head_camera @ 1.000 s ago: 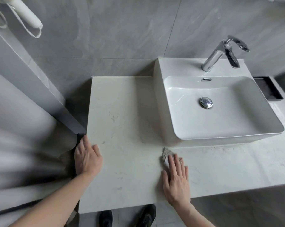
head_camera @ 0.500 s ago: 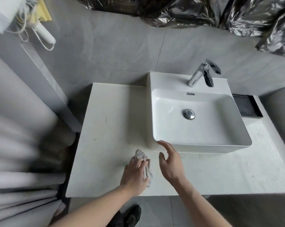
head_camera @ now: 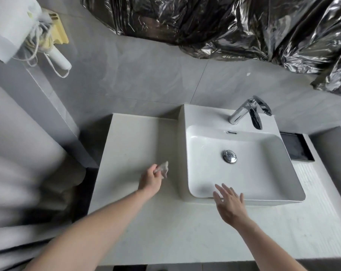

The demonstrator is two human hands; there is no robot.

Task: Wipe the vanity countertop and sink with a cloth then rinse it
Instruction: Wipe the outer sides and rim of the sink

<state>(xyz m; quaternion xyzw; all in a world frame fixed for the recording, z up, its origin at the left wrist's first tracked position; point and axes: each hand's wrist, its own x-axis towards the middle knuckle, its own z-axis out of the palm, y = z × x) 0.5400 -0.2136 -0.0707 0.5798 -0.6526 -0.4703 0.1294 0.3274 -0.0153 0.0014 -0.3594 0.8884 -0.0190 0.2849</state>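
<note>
My left hand (head_camera: 150, 179) held the cloth (head_camera: 163, 169), fingers curled around it, so that only a small crumpled part came out past the fingertips, toward the far side and a little to the right. The cloth was over the counter (head_camera: 130, 145), on the free part left of the sink (head_camera: 281, 153), just beside the sink's left wall; if it touched the surface or was a little above it, I could not tell, because this part was blurred. The bunch had no clear long axis; it was more a lump than a strip. The sink lay to the right of the cloth, and the tap (head_camera: 246, 112) at its back, farther away and to the right. My right hand (head_camera: 231, 206) was spread open with straight fingers and held nothing, over the near rim of the sink, so this hand was nearer to the basin and to the tap, and the left one nearer to the unwiped counter. I judged the wiping of the left counter was the step in hand, and the rinse not yet begun. I counted one cloth, one sink, one tap, one drain plug (head_camera: 229, 156), one dark tray (head_camera: 295, 146) right of the sink, and two hands.
</note>
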